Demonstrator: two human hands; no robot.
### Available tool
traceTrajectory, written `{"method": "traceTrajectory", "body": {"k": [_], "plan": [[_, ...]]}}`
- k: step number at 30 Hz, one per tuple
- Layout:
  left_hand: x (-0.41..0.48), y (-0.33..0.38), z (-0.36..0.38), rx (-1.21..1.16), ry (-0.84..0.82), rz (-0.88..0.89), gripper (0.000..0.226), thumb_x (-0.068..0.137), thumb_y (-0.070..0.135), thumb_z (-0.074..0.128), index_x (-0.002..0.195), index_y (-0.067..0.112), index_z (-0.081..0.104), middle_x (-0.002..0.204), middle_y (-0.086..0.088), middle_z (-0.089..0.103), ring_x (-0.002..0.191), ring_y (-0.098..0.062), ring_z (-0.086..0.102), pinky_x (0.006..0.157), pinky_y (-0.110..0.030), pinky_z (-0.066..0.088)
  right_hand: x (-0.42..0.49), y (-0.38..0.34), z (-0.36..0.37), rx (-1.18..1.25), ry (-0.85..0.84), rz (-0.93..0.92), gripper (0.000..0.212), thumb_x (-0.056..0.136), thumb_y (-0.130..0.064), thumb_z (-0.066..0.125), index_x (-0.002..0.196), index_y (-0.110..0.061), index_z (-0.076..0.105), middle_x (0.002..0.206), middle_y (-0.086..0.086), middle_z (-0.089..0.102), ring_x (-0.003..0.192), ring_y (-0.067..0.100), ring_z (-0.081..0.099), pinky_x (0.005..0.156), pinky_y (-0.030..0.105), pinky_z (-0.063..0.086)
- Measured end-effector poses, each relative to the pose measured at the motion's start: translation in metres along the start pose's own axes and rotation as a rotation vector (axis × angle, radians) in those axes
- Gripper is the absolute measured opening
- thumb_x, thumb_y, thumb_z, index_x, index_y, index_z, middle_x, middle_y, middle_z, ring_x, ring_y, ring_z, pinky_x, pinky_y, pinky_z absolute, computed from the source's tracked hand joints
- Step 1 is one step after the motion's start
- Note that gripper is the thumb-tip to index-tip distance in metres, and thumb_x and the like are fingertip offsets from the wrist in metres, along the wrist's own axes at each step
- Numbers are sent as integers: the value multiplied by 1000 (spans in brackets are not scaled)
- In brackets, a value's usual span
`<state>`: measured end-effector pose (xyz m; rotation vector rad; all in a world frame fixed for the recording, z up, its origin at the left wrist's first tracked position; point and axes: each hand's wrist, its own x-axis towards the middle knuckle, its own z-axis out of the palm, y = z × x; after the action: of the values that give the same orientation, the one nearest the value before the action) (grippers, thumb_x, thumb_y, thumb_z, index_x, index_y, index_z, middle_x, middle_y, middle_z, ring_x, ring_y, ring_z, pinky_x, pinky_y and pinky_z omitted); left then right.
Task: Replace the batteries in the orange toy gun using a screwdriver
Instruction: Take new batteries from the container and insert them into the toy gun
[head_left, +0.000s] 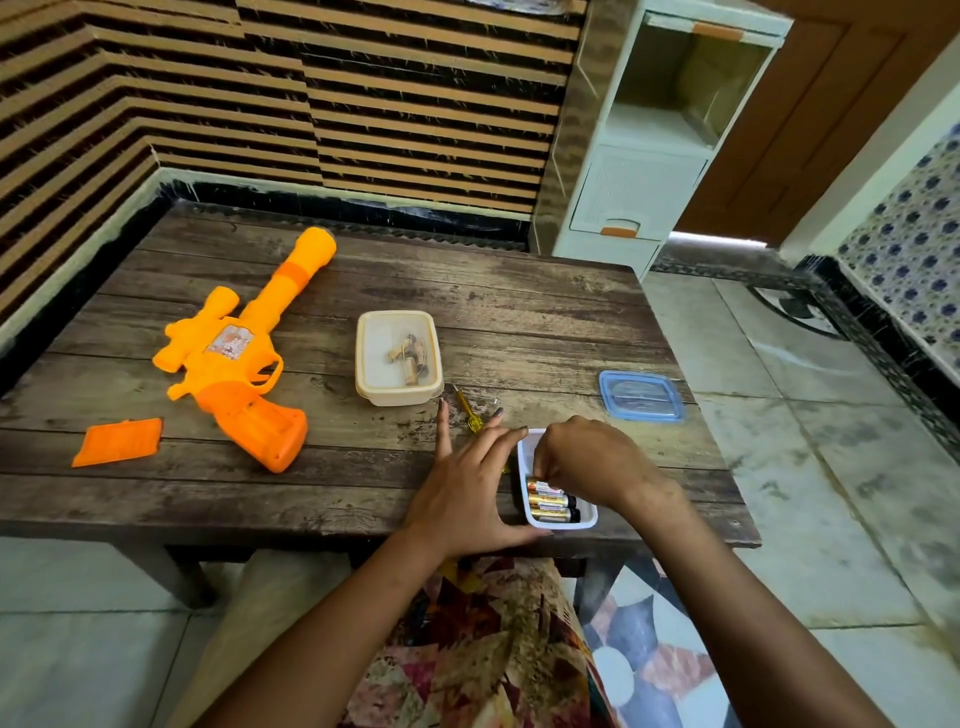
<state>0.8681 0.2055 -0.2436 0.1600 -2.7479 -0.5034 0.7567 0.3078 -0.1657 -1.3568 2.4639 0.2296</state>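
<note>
With left hand fingers spread flat against white tub on desk and right hand fingers pinching top battery, lift straight up without tipping tub, then carry across to orange toy gun lying open far left.

A white drawer cabinet stands behind the wooden table.

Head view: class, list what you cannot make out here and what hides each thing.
- Head view: how many batteries lie in the white tray; the right hand covers its far end.
- Head view: whether that hand pinches a battery; its fingertips are tucked under.
- Head view: the screwdriver handle end; the left hand covers it.
- Head view: contents of the beige container; too small and blurred.
</note>
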Motion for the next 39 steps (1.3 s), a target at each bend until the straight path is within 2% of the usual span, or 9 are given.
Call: {"method": "traceTrajectory", "body": {"k": [4, 7, 11, 17, 20, 23, 27, 34, 39], "plan": [[0, 0, 0, -1, 2, -1, 102, 62, 81, 50, 135, 10, 43, 133, -1, 52, 132, -17, 42, 110, -57, -9, -2, 4, 1, 56, -8, -10, 21, 80, -6, 53, 84, -18, 71, 90, 5, 69, 83, 25, 64, 70, 31, 54], [0, 0, 0, -7, -1, -4, 101, 62, 80, 50, 135, 11, 42, 133, -1, 52, 133, -16, 41, 110, -57, -8, -3, 6, 0, 117, 23, -2, 25, 82, -5, 54, 90, -21, 71, 97, 3, 69, 89, 23, 64, 76, 34, 54], [0, 0, -1, -3, -13, -10, 101, 63, 81, 50, 136, 11, 42, 136, 0, 49, 135, -15, 38, 110, -56, -11, -4, 10, -3, 188, 57, 0, 30, 85, -4, 54, 101, -23, 70, 105, 2, 69, 92, 19, 65, 76, 29, 51], [0, 1, -2, 2, -13, -6, 102, 63, 81, 48, 135, 10, 43, 135, 0, 50, 134, -15, 39, 111, -55, -13, -5, 25, -9, 334, 155, -32, 19, 83, -9, 63, 96, -21, 71, 90, -2, 71, 75, 8, 60, 69, 22, 47], [-1, 1, -2, 3, -10, -5, 102, 62, 82, 47, 134, 10, 43, 134, -1, 52, 133, -16, 40, 111, -56, -10, 1, 44, -1, 412, 302, 71, 14, 82, -10, 64, 89, -19, 72, 85, -2, 71, 75, 11, 63, 69, 25, 49], [-1, 1, -2, -8, -11, -7, 102, 61, 82, 47, 135, 11, 42, 134, 0, 51, 133, -15, 39, 111, -55, -11, 8, 68, 7, 407, 449, 269, 19, 81, -14, 66, 99, -17, 71, 96, 7, 72, 92, 25, 65, 78, 32, 50], [0, 1, -2, -11, -18, -8, 102, 61, 82, 48, 135, 12, 42, 135, 1, 50, 134, -15, 38, 111, -54, -12, 9, 87, 16, 204, 297, 490, 31, 88, -17, 58, 119, -22, 62, 118, 13, 63, 106, 30, 60, 86, 35, 47], [-1, 1, -1, -18, -13, -6, 102, 60, 81, 50, 135, 13, 41, 135, 1, 50, 133, -15, 39, 111, -53, -14, -2, 87, 30, 175, 430, 421, 21, 88, -15, 56, 101, -22, 71, 100, 14, 68, 88, 34, 64, 71, 34, 48], [-1, 1, -2, -19, -9, -9, 101, 61, 81, 49, 135, 13, 42, 134, 2, 51, 133, -15, 40, 111, -53, -12, -2, 84, 25, 511, 699, 360, 10, 88, -16, 61, 90, -15, 70, 84, 7, 69, 73, 26, 63, 64, 33, 49]]}}
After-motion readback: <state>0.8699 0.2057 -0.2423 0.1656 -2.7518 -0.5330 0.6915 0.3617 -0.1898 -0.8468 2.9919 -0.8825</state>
